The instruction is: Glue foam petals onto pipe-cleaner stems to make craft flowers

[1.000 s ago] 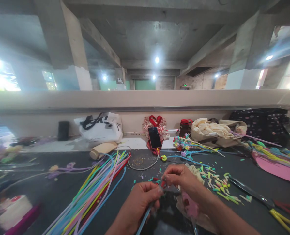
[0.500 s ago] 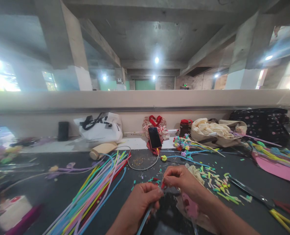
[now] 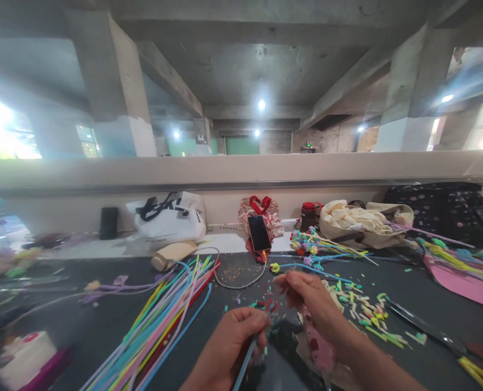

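My left hand (image 3: pixel 239 336) is closed around a light blue pipe cleaner (image 3: pixel 244 365), which runs down toward the bottom edge. Thumb and index finger press together at its upper end. My right hand (image 3: pixel 312 298) hovers a little to the right and higher, fingertips pinched; whether something small is between them is too blurred to tell. Just past the left fingertips, a red piece (image 3: pixel 270 305) and teal bits (image 3: pixel 258 304) show on the dark table. Partly under my right forearm, a pink object (image 3: pixel 318 345) rests on crumpled pale wrapping.
Left lies a bundle of coloured pipe cleaners (image 3: pixel 163 326). Cut pieces (image 3: pixel 367 309) are scattered right, beside scissors (image 3: pixel 428 323). Behind are finished flower stems (image 3: pixel 312 244), a phone (image 3: pixel 259 233) on a cable, a white bag (image 3: pixel 168 217) and a beige bag (image 3: pixel 363 222).
My right hand has drawn away from the left fingertips, opening a small gap. The red piece between the hands is no longer at my right fingertips. My left hand keeps the pipe cleaner.
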Demonstrator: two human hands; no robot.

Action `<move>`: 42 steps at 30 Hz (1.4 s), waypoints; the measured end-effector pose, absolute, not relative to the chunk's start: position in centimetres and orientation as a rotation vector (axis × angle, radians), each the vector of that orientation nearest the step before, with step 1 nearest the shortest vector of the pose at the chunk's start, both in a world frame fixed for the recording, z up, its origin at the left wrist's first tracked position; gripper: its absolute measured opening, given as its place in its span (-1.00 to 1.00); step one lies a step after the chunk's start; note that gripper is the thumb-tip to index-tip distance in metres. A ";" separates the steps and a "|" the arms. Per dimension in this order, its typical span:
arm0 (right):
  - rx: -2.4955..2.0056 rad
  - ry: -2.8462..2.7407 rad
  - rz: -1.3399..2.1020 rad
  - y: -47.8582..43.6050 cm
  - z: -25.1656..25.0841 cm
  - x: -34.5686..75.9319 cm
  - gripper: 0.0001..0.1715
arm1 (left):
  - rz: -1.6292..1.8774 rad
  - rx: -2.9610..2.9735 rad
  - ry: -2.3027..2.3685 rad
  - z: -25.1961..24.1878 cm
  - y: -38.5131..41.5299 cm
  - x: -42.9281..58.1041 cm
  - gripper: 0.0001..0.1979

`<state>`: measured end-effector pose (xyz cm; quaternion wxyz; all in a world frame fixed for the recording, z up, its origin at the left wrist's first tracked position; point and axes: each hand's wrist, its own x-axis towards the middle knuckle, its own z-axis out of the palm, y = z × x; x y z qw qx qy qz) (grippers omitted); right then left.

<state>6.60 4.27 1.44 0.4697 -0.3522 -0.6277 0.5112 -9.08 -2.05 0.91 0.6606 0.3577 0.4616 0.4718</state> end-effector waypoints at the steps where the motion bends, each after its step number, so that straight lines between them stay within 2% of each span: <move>1: -0.883 -1.518 1.260 4.3 1.4 6.5 -0.57 | 1.061 0.755 1.021 1.0 -2.0 -9.2 -0.80; 6: -0.959 -1.522 1.308 4.4 1.3 6.2 -0.78 | 1.169 0.489 0.933 1.4 -1.8 -9.5 -0.88; 8: -0.979 -1.562 1.310 4.4 1.2 6.2 -0.80 | 1.178 0.441 0.892 1.4 -1.8 -9.5 -0.89; 14: -1.040 -1.651 1.266 4.4 0.9 6.4 -0.71 | 1.132 0.419 0.855 1.2 -1.7 -10.0 -0.85; 20: -1.121 -1.852 1.015 4.6 0.6 6.5 -0.54 | 1.214 0.495 0.926 1.8 -1.7 -10.4 -0.84; 23: -1.124 -1.901 0.935 4.9 0.4 6.6 -0.53 | 1.194 0.510 0.926 2.0 -1.7 -10.4 -0.84; 25: -1.114 -1.928 0.897 4.9 0.3 6.6 -0.60 | 1.196 0.524 0.928 2.1 -1.8 -10.4 -0.85; 28: -1.086 -1.991 0.862 4.9 0.2 6.7 -0.92 | 1.216 0.532 0.925 2.1 -1.8 -10.5 -0.85; 29: -1.080 -2.020 0.830 5.0 0.2 6.8 -0.95 | 1.219 0.533 0.925 2.1 -1.8 -10.6 -0.85; 31: -1.089 -2.093 0.688 5.1 0.0 6.9 -0.82 | 1.217 0.539 0.930 2.1 -1.7 -10.7 -0.85; 34: -1.133 -2.180 0.502 5.4 -0.2 7.1 -0.85 | 1.217 0.545 0.940 2.1 -1.6 -11.0 -0.85; 39: -1.189 -2.216 0.471 5.6 -0.6 7.3 -0.79 | 1.257 0.579 0.982 2.2 -1.5 -11.1 -0.86; 42: -1.168 -2.245 0.424 5.6 -0.7 7.3 -0.83 | 1.346 0.650 1.039 2.3 -1.5 -11.1 -0.87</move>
